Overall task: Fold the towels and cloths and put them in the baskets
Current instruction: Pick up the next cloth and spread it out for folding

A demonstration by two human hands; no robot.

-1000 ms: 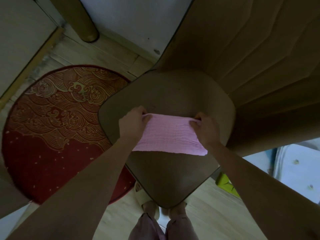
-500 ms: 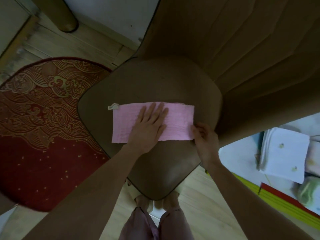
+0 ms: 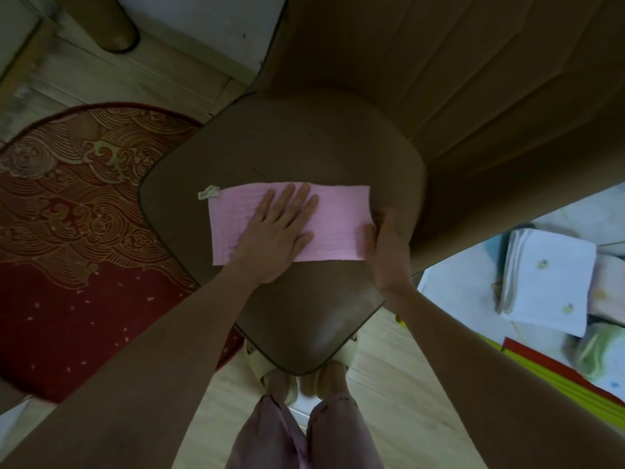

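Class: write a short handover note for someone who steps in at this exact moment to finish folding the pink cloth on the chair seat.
Left hand: flat, fingers straight, pressing the pink cloth onto the chair seat.
Right hand: pinching the cloth's right edge.
Cloth: lies as a long folded strip across the seat, its tag sticking out at the left corner.
Folded white towels lie at the right; no basket is clearly visible.
Done: a lengthwise fold, it seems.
Left: probably fold the right end over, then put it in a basket.

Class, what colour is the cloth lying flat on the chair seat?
Pink, a plain light pink cloth; the head view shows it, its only view.
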